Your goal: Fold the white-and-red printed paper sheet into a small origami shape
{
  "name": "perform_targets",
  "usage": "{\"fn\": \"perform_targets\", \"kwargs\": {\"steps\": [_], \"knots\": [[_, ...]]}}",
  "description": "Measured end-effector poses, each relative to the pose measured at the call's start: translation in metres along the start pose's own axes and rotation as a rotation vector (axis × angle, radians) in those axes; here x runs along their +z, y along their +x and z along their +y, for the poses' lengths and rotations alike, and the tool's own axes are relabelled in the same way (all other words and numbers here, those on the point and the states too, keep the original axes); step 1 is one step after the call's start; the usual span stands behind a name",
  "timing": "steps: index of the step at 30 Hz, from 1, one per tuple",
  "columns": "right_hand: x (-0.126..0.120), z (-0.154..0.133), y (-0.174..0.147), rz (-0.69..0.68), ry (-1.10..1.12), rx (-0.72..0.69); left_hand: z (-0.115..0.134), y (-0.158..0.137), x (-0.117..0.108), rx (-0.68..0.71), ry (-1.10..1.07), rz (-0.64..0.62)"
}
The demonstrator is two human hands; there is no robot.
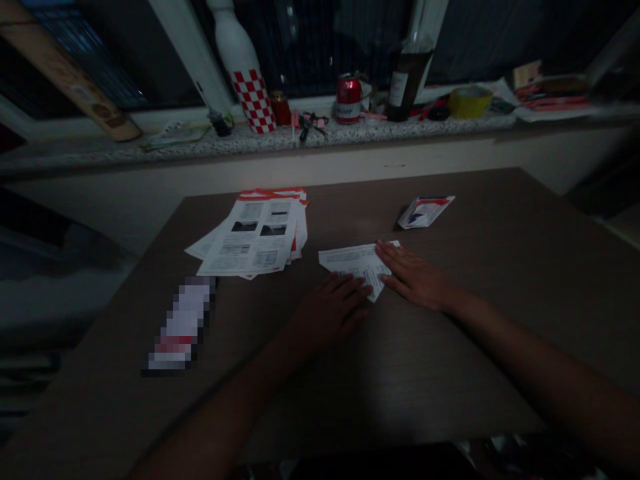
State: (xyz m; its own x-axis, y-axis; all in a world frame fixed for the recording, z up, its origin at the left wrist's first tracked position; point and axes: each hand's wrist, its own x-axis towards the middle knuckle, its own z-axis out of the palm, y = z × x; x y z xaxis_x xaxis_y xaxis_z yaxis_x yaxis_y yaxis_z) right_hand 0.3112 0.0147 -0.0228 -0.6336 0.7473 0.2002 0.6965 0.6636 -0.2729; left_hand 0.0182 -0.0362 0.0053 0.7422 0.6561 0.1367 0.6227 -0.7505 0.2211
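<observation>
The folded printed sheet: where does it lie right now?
In the head view's middle, the folded printed sheet lies on the table, partly under the left hand and right hand, right of the paper stack.

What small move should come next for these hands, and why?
Probably a press: the left hand could slide its fingers along the lower-left edge of the roughly triangular paper while the right hand steadies it. The left fingers already lie over that edge, and the right hand rests flat at the paper's right side.
</observation>
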Motion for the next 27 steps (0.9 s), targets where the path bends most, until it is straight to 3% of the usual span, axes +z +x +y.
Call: {"fn": "perform_targets", "kwargs": {"steps": [7,15,22,27], "knots": [[-0.013,-0.007,0.001,0.021,0.008,-0.024,-0.008,-0.003,-0.005,-0.012,0.059,0.05],[-0.025,-0.02,0.001,0.033,0.085,-0.139,-0.014,-0.007,-0.019,-0.153,0.073,0.114],[-0.023,-0.035,0.001,-0.012,0.162,-0.242,-0.011,-0.005,-0.015,-0.262,0.094,0.108],[-0.018,-0.032,0.003,-0.01,0.127,-0.207,-0.011,-0.005,-0.015,-0.244,0.096,0.108]]}}
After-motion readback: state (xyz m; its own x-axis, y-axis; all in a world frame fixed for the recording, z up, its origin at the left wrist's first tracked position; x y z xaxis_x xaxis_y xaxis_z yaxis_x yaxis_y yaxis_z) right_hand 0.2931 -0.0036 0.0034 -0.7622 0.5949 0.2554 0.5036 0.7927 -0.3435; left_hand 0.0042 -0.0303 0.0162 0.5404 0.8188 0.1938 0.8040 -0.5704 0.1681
